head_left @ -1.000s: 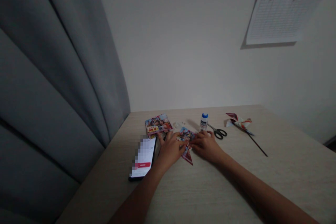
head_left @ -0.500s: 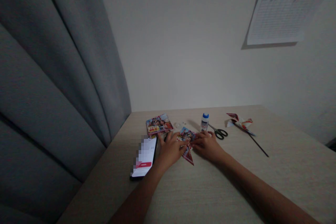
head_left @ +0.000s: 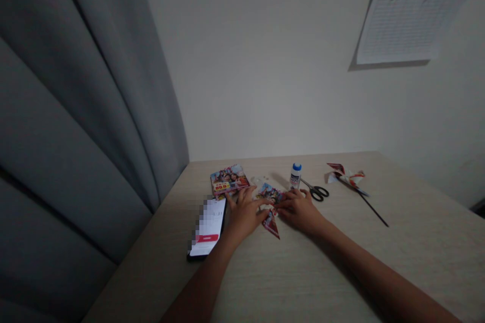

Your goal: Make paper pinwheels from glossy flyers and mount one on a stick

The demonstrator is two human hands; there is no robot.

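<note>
Between my hands lies a piece of folded printed paper (head_left: 271, 226) with a pointed corner toward me and a blue, colourful part at the back. My left hand (head_left: 244, 213) rests over its left side with fingers spread, the fingertips near the paper and the table. At the paper's right edge, my right hand (head_left: 299, 210) has its fingers bent together, pinching the paper; the fingertips are partly hidden. A white glue bottle (head_left: 295, 176) with a blue cap stands just behind my right hand. Scissors (head_left: 319, 193) with black handles lie beside it.
A phone (head_left: 208, 227) with a lit screen lies left of my left hand. Behind it is a stack of printed paper (head_left: 229, 180). Small clear bits (head_left: 259, 180) lie near the stack. A paper pinwheel (head_left: 346, 175) on a dark stick rests at the right. A grey curtain (head_left: 113, 86) hangs left.
My left hand's fingers have shifted slightly left and away from the paper's middle, showing a little more of it. My right hand stays at the paper's right edge.
</note>
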